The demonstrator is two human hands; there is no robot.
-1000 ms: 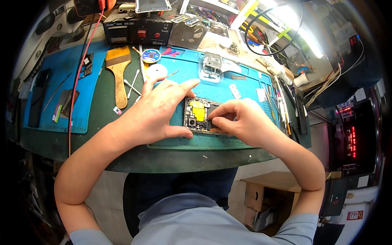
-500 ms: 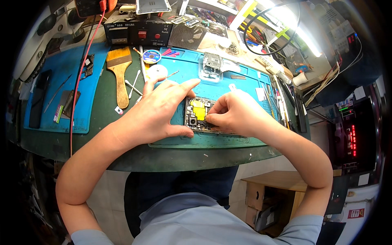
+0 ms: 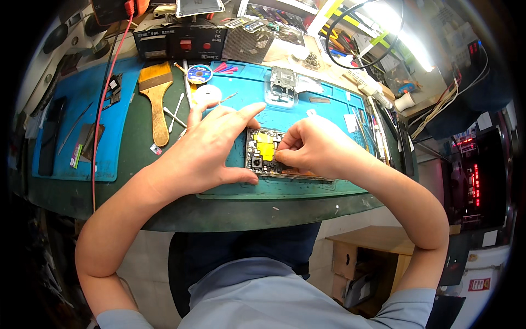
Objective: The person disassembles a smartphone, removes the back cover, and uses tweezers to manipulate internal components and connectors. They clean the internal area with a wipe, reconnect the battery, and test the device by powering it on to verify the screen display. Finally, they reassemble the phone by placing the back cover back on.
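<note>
An opened phone (image 3: 265,147) lies on the blue-green mat, its circuit board, yellow patch and square camera module exposed. My left hand (image 3: 205,142) straddles its left end, with the thumb at the near edge and a finger at the far edge; the index finger stretches out past it. Over the phone's middle, my right hand (image 3: 315,145) is closed in a pinch, thumb and index finger together against the board. Whatever lies between those fingertips is too small or hidden to name. The right hand covers most of the phone's right part.
Beyond the phone sits a clear case with metal parts (image 3: 283,82). Left of my hand lie a wide wooden brush (image 3: 157,104), cotton swabs (image 3: 175,112) and a solder reel (image 3: 199,74). Tweezers and pens (image 3: 378,131) line the right side. A red cable (image 3: 104,109) crosses the left mat.
The view has shifted slightly. Both hands keep nearly the same places on the phone, the right still pinching at its middle.
</note>
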